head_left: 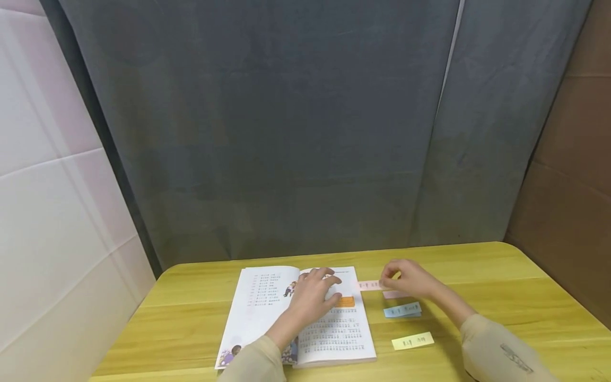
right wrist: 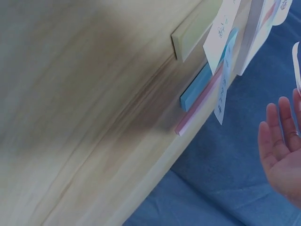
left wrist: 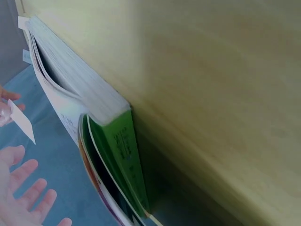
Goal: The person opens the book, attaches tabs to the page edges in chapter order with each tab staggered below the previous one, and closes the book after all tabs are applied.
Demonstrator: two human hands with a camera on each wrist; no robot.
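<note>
An open book [head_left: 267,313] lies on the yellow wooden table [head_left: 191,318]. My left hand [head_left: 324,286] rests flat on its right page, fingers spread. Just past the book's right edge, my right hand [head_left: 387,277] pinches a pink sticky note [head_left: 369,285] by one end. In the left wrist view the book [left wrist: 120,150] shows edge-on, with my left fingers [left wrist: 26,186] straight and the note [left wrist: 21,123] beside them. The right wrist view shows my right hand [right wrist: 282,150] at the frame's right edge.
Three sticky-note pads lie to the right of the book: pink [head_left: 394,294], blue [head_left: 402,310] and yellow [head_left: 412,340]. They also show as the yellow pad [right wrist: 195,30], blue pad [right wrist: 197,89] and pink pad [right wrist: 188,123]. A grey curtain [head_left: 305,132] hangs behind the table.
</note>
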